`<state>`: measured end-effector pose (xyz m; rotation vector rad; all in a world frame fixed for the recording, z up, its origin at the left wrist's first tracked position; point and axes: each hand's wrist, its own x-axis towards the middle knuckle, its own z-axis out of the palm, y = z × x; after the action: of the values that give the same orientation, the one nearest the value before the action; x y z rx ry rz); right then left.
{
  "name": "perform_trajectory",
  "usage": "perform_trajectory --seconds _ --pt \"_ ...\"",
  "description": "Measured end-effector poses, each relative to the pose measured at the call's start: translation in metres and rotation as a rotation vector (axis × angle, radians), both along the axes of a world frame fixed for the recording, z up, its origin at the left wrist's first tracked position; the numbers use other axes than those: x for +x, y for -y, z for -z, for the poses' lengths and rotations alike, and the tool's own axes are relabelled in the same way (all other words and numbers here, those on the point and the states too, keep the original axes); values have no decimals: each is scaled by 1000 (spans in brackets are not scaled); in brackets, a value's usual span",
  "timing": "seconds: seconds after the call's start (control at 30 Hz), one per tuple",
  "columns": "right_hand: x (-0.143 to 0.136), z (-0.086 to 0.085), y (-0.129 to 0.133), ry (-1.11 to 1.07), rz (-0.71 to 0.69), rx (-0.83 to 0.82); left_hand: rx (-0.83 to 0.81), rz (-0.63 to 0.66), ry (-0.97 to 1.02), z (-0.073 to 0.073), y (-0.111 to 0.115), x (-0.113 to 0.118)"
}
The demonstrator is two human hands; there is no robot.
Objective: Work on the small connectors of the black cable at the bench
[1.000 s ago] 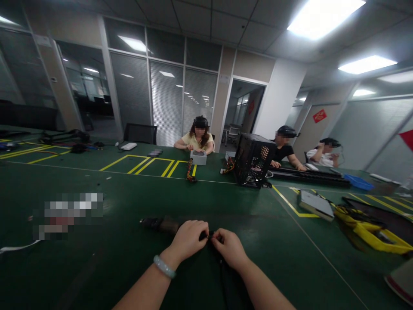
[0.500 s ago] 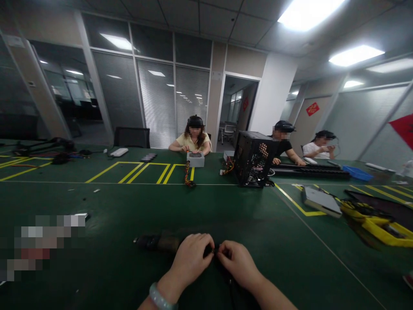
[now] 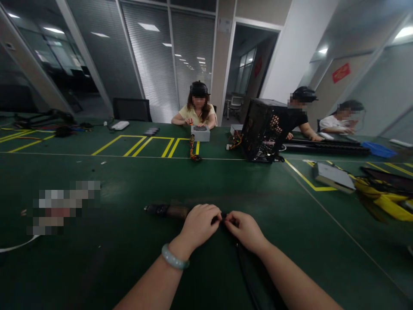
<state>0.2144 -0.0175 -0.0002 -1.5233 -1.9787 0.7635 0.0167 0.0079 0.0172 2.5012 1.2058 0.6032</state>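
My left hand, with a pale green bangle on its wrist, is closed over the right part of a long dark item lying on the green table. That item has a black left end with a small light tip and a brownish middle; its exact kind I cannot make out. My right hand is closed beside it, thumb and fingertips pinched. Between the two sets of fingertips a small black part shows, mostly hidden. Below my right hand a black cord runs toward the bottom edge.
Across the green table a person handles a grey power supply with bundled wires. A black computer case stands right of it. Two more people sit farther right. A grey flat box and yellow tray lie at right.
The view has tilted downward, so the table, people and hands sit higher in the picture. Both hands keep their pinched pose at the dark item, and more of the black cord shows.
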Motion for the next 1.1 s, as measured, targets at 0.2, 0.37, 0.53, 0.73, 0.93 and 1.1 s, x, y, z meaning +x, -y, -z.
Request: perform_trajectory --seconds 0.2,0.37,0.53,0.73,0.93,1.1 --pt "1 1 1 22 -1 17 24 -33 7 4 0 1" --pt "1 1 0 25 -9 31 56 -27 -11 6 0 2" --pt "1 2 1 29 -10 47 71 -12 -31 2 3 2" --pt "1 1 3 23 -4 51 101 -19 -25 3 5 1" --pt "1 -2 7 25 -21 55 146 -19 -18 3 12 -1" --pt "1 -5 7 19 -31 35 145 6 -23 0 15 0"
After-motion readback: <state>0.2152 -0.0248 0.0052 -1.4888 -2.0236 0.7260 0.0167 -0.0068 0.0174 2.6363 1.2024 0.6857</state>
